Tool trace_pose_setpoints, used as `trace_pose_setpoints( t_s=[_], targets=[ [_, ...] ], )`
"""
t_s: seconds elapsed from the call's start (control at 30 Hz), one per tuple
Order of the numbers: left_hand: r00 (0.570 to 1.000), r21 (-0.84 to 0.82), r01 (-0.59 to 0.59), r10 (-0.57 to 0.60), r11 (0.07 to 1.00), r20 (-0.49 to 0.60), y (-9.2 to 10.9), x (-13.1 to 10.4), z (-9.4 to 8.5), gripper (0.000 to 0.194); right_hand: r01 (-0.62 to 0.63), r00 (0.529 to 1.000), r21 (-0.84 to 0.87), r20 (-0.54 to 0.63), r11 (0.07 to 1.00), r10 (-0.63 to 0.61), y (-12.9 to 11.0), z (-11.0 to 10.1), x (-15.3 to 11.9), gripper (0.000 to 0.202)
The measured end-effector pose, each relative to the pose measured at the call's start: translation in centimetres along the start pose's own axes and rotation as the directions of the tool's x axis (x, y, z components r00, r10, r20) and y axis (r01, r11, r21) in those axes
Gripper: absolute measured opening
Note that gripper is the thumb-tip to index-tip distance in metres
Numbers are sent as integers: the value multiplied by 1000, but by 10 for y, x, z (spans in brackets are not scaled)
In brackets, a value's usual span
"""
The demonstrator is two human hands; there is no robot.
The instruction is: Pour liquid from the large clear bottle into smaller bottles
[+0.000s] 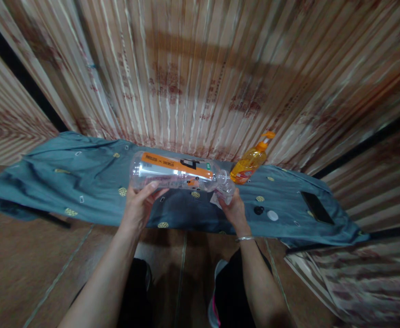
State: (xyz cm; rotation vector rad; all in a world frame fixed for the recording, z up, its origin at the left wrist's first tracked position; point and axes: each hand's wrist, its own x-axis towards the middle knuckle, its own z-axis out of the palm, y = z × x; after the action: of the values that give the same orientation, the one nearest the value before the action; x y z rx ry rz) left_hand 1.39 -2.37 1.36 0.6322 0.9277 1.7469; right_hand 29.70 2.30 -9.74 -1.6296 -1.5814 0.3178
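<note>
A large clear plastic bottle (175, 172) with an orange and silver label lies sideways in the air over the cloth, its neck to the right. My left hand (141, 202) is closed around its base end from below, thumb along the near side. At the neck end, my right hand (234, 207) grips a small clear plastic container (225, 187). Container and bottle mouth meet or overlap there; I cannot tell whether they touch. Just beyond my right hand stands a pump bottle (249, 163) of orange-yellow liquid, with an orange pump head.
A teal patterned cloth (97, 182) covers the narrow surface. To the right lie a small black cap (259, 210), a white round cap (272, 215) and a dark phone (316, 207). A striped curtain (193, 82) hangs close behind; black poles (367, 141) stand at the sides.
</note>
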Motion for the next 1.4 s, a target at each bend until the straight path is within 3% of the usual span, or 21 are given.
trace_pose_setpoints(
  t_s=[0.93,1.23,1.4],
  targets=[
    [1000,15,-13,13,1000,12,0,0,0,48,6,1000,-6,-4,1000,-6,1,0,0,45],
    [1000,10,2,-2,1000,24,1,0,0,62,39,999,-4,-9,999,-39,0,0,-1,40],
    [1000,-16,13,-13,1000,-9,2,0,2,57,18,1000,-12,-11,1000,-19,1,1,0,42]
  ],
)
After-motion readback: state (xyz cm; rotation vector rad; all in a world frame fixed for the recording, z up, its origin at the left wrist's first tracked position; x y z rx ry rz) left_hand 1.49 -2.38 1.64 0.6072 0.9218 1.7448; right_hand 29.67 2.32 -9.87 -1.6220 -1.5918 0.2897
